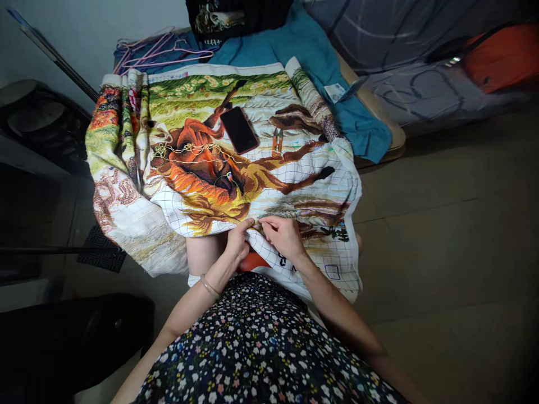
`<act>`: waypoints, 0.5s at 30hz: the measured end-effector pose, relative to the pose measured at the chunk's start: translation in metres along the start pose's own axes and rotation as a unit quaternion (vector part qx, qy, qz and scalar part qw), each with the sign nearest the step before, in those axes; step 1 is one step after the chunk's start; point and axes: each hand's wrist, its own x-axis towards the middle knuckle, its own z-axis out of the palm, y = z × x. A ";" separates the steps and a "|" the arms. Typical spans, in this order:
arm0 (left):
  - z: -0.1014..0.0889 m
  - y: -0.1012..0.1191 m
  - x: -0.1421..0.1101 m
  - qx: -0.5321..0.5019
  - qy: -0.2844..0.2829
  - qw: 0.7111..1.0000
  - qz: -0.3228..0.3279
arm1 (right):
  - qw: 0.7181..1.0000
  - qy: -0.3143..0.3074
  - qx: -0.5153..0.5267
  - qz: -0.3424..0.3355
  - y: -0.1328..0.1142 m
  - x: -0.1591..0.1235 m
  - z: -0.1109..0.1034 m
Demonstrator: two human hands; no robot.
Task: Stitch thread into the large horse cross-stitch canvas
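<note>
A large cross-stitch cloth (295, 185) with an orange and brown picture lies spread over a low table and my lap. My left hand (238, 242) pinches the near edge of the cloth from below, fingers closed on the fabric. My right hand (284, 235) rests on top of the cloth right beside it, fingers pinched together, probably on a needle too small to make out. The two hands nearly touch at the cloth's near edge. A loose tangle of yellow thread (189, 150) lies on the stitched part.
A black phone (239, 129) and small orange snips (277, 141) lie on the cloth farther off. A blue cloth (337, 73) covers the table behind, with pink hangers (160, 47) at its back left. Dark furniture stands at left; tiled floor lies at right.
</note>
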 end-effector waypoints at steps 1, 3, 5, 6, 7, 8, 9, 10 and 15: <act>0.000 0.000 0.000 -0.002 0.001 1.000 0.000 | 1.000 -0.001 -0.013 -0.005 -0.002 0.001 -0.001; -0.001 -0.001 0.001 -0.003 0.001 1.000 0.000 | 0.999 -0.004 -0.043 -0.020 -0.006 0.002 -0.002; -0.002 -0.002 0.002 -0.003 -0.003 1.000 0.000 | 0.996 -0.003 -0.078 -0.035 -0.011 0.004 -0.003; -0.003 -0.002 0.002 -0.003 -0.004 1.000 0.001 | 0.995 0.001 -0.096 -0.041 -0.014 0.004 -0.002; -0.003 -0.002 0.002 -0.004 -0.006 1.000 0.002 | 0.993 0.009 -0.111 -0.043 -0.015 0.004 -0.001; -0.003 -0.002 0.002 -0.007 -0.006 1.000 0.004 | 0.992 0.017 -0.121 -0.042 -0.016 0.004 0.000; -0.003 -0.002 0.002 -0.011 -0.007 1.000 0.009 | 0.992 0.024 -0.123 -0.036 -0.016 0.003 0.002; -0.003 -0.002 0.002 -0.014 -0.008 1.000 0.012 | 0.993 0.029 -0.115 -0.028 -0.016 0.002 0.004; -0.002 0.000 0.004 -0.002 -0.001 1.000 0.021 | 1.000 0.014 -0.010 0.020 -0.004 -0.002 0.011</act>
